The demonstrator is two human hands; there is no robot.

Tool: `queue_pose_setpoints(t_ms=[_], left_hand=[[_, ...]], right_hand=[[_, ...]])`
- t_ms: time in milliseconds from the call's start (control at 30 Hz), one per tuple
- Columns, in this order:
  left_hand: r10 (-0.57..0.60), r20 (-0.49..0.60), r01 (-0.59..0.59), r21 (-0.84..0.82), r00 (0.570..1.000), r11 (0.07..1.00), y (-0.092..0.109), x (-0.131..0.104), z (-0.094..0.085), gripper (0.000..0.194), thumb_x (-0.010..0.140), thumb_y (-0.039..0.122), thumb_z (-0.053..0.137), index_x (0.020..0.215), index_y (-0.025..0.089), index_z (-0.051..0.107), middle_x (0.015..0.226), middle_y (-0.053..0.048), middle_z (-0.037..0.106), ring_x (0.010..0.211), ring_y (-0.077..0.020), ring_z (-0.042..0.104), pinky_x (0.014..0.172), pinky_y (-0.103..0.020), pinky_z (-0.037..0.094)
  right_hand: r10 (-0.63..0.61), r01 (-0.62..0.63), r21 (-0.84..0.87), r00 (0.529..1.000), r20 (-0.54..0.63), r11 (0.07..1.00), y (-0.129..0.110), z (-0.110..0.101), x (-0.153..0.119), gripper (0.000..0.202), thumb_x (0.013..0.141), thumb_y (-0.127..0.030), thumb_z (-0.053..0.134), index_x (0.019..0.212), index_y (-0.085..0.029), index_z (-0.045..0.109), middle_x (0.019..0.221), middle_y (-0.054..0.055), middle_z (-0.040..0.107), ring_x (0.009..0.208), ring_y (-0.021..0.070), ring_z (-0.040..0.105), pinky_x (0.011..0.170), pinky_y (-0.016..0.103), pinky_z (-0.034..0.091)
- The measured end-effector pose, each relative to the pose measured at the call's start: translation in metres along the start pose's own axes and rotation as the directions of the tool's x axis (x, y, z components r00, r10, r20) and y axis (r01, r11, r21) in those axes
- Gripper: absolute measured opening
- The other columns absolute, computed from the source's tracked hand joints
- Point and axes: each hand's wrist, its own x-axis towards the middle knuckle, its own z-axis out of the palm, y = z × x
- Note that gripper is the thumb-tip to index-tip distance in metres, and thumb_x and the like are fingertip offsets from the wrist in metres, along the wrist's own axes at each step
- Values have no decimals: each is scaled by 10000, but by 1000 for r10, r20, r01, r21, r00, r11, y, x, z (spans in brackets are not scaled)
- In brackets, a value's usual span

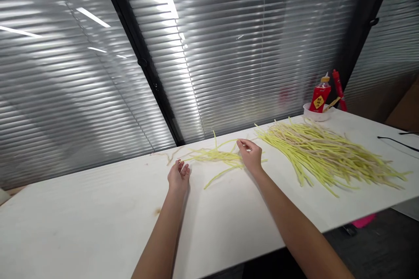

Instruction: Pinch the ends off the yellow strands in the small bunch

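Red bottle's label (318, 102) too small to be read — strands under the right hand (251, 155) hidden

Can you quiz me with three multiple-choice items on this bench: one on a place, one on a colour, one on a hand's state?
1. Where is the big pile of strands?
A. right of the right hand
B. left of the left hand
C. in the bowl

2. What colour is the bottle in the white bowl?
A. blue
B. red
C. green

3. What is the right hand doing?
A. raised in the air
B. gripping the bottle
C. resting on the small bunch of strands

Answers: 1 A, the pile lies toward the table's right end. 2 B, its body is red with a yellow label. 3 C, its fingers lie on the strands, while the left hand lies open beside them.
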Motion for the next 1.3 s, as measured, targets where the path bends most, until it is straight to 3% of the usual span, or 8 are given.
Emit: queue_pose_setpoints(t_ms=[300, 600, 767, 867, 1000, 1167, 1300], left_hand=[[-2, -25, 2, -6, 1000, 1000, -1, -1, 0, 40, 779, 126, 601, 766, 157, 578, 708, 11, 597, 553, -68, 606, 544, -192, 474], [40, 100, -42, 9, 994, 999, 2, -7, 0, 73, 758, 109, 600, 813, 152, 621, 772, -31, 659, 645, -97, 650, 600, -197, 492], [24, 142, -11, -89, 990, 996, 5, -12, 1, 56, 737, 99, 600, 768, 142, 619, 759, -29, 658, 719, -114, 663, 645, -205, 504], [52, 114, -36, -141, 992, 989, 7, -11, 1, 40, 735, 102, 600, 743, 140, 611, 744, -29, 654, 732, -115, 662, 660, -204, 506], [82, 92, -64, -183, 992, 981, 9, -7, 0, 31, 757, 130, 589, 743, 148, 611, 747, -27, 655, 743, -109, 660, 687, -209, 511], [105, 149, -81, -159, 983, 984, 8, -6, -1, 70, 751, 114, 585, 794, 153, 625, 792, -39, 671, 769, -116, 664, 697, -216, 512], [115, 207, -110, -37, 971, 993, 6, -9, 0, 135, 739, 112, 602, 857, 170, 631, 898, -52, 684, 766, -131, 669, 663, -233, 510]], right_hand=[[170, -168, 171, 985, 0, 971, 2, 1, 4, 298, 702, -428, 645, 803, -148, 656, 695, 33, 620, 519, 127, 526, 524, 260, 442], [196, -207, 190, 978, 75, 960, 3, 2, 4, 200, 677, -364, 628, 738, -177, 594, 651, -9, 553, 498, 113, 486, 488, 245, 409], [230, -272, 266, 957, 179, 925, 2, 4, 4, 140, 649, -304, 623, 709, -183, 583, 629, -32, 538, 488, 103, 490, 514, 245, 408], [252, -326, 283, 929, 270, 902, 0, 5, 3, 124, 630, -291, 622, 678, -182, 587, 609, -31, 545, 506, 105, 494, 536, 247, 421], [283, -415, 259, 860, 425, 872, -2, 7, 1, 123, 592, -279, 635, 649, -176, 600, 561, -31, 551, 503, 103, 484, 533, 242, 420], [249, -432, 202, 777, 579, 879, -8, 9, -5, 132, 590, -277, 656, 645, -173, 596, 562, -21, 575, 502, 102, 488, 518, 234, 406], [191, -383, 201, 769, 609, 901, -15, 10, -8, 173, 625, -326, 668, 661, -174, 593, 607, 3, 604, 539, 112, 511, 526, 233, 421]])
